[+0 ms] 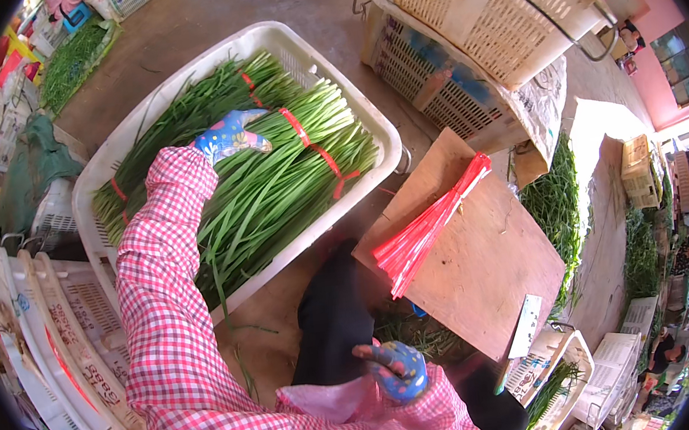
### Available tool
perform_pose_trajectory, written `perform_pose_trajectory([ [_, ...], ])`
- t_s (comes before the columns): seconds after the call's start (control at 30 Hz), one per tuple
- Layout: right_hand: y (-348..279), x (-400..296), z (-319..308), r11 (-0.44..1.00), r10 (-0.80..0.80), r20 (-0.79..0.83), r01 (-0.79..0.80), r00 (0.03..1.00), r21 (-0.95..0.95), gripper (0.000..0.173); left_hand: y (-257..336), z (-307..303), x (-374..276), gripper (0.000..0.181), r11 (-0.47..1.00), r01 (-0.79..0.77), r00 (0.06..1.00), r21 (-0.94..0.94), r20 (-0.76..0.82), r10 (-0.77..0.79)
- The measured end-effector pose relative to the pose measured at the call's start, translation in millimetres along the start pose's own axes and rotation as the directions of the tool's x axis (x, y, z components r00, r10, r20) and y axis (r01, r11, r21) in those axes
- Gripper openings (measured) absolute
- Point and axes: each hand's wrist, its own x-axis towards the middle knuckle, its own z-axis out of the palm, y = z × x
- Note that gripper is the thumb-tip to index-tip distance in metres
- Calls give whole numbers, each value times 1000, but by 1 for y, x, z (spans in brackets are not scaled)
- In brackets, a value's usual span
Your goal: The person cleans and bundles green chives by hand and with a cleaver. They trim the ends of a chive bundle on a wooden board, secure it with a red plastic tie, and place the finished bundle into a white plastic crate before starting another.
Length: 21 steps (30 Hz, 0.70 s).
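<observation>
My left hand (230,137), in a blue dotted glove, lies against a bunch of green leafy stalks, probably Chinese chives (277,159), with thumb and fingers apart. Red ties (295,127) bind that bunch and others packed beside it in a white plastic crate (386,127). Pale stalk ends on the upper bunches face the crate's right side. Near my lap, my right hand (400,371), in a matching glove, has some fingers bent and one stretched out to the left. Nothing shows in it. To its upper right, a fan of red tie strips (435,225) rests on a wooden board (485,251).
A broad-bladed knife (524,325) lies at the board's lower edge. Stacked perforated crates (461,73) stand at upper right, nested white crates (75,328) at left. Loose greens (552,207) cover floor beyond the board. A low crate (576,354) holds more greens.
</observation>
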Motion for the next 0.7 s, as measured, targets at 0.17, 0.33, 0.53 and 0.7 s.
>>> perform_pose_trajectory([
  [0.17, 21, -7, 2, 893, 99, 104, -135, 990, 429, 21, -38, 4, 34, 57, 984, 59, 998, -165, 38, -53],
  [0.33, 33, -13, 12, 804, 105, 23, -98, 994, 586, 23, -37, 7, 43, 56, 986, 85, 995, -141, 72, -75],
  [0.53, 6, 14, -12, 954, 137, 159, -173, 978, 244, 17, -50, 11, 39, 61, 987, 90, 996, 135, -30, -86],
  [0.7, -5, 6, -8, 980, 199, 61, -197, 978, -38, 20, -7, 21, 18, 66, 767, 56, 991, 639, -126, 32],
])
